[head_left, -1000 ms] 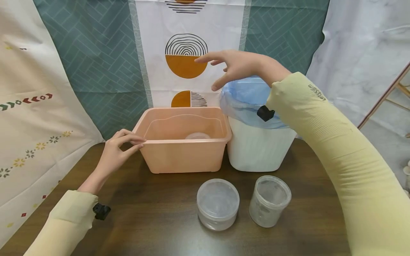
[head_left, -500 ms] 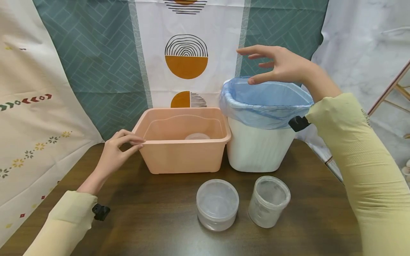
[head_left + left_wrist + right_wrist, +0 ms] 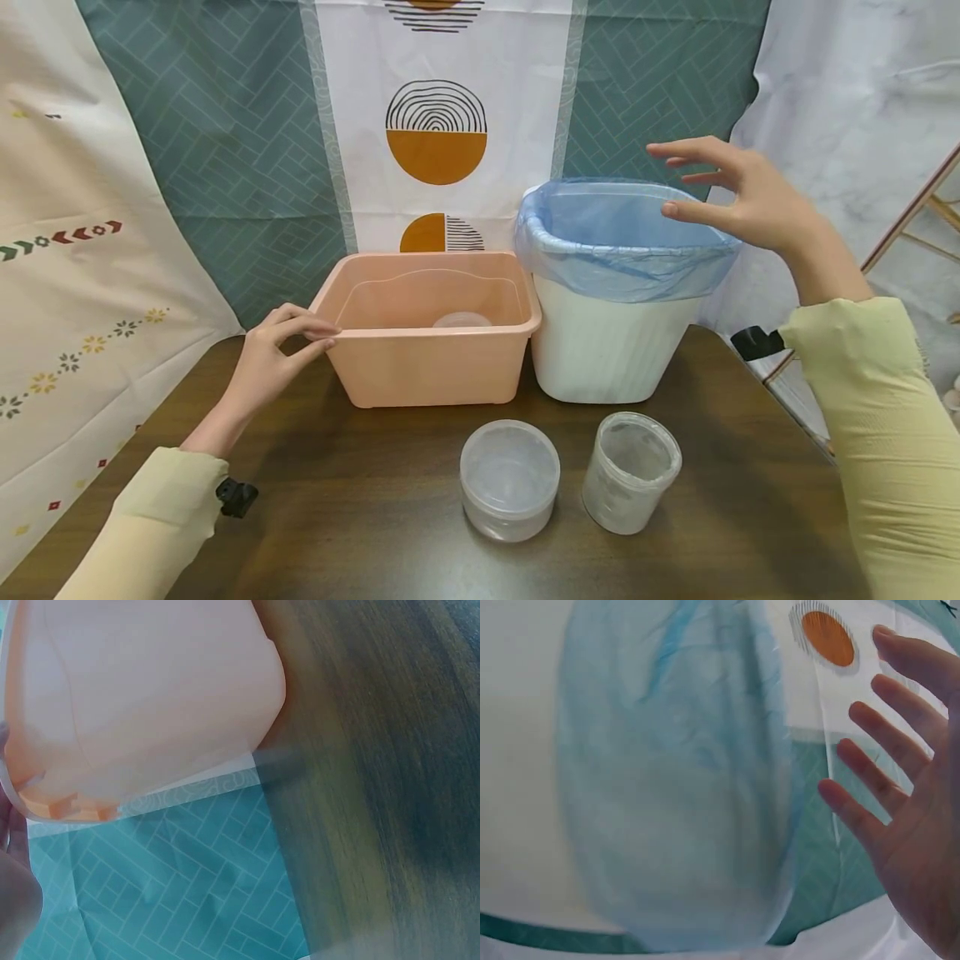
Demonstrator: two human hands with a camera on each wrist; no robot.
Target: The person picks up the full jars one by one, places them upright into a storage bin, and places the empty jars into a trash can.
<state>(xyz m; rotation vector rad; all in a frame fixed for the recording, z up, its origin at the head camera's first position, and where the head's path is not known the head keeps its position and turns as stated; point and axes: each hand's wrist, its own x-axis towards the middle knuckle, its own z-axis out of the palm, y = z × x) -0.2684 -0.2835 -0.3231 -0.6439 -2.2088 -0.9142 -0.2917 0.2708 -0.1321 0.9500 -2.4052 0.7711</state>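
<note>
At the front left corner of a peach plastic tub (image 3: 427, 367), my left hand (image 3: 273, 350) pinches the rim between thumb and fingers. The left wrist view shows only part of this hand, beside the tub's rim (image 3: 75, 820). My right hand (image 3: 750, 196) hangs in the air over the right side of a white bin (image 3: 607, 342) lined with a blue plastic bag (image 3: 622, 271). Its fingers (image 3: 889, 739) are spread and hold nothing. Inside the tub sits a round translucent thing (image 3: 462, 319), mostly hidden by the front wall.
On the brown wooden table (image 3: 360, 500) stand a low, wide translucent jar (image 3: 510, 479) and, to its right, a taller clear jar (image 3: 630, 472). Whether the taller jar has a lid I cannot tell. A patterned cloth (image 3: 240, 108) hangs behind the tub and bin.
My right hand has moved right, from above the space between tub and bin to the bin's right side, first rising slightly, then lowering. My left hand stays at the tub's rim.
</note>
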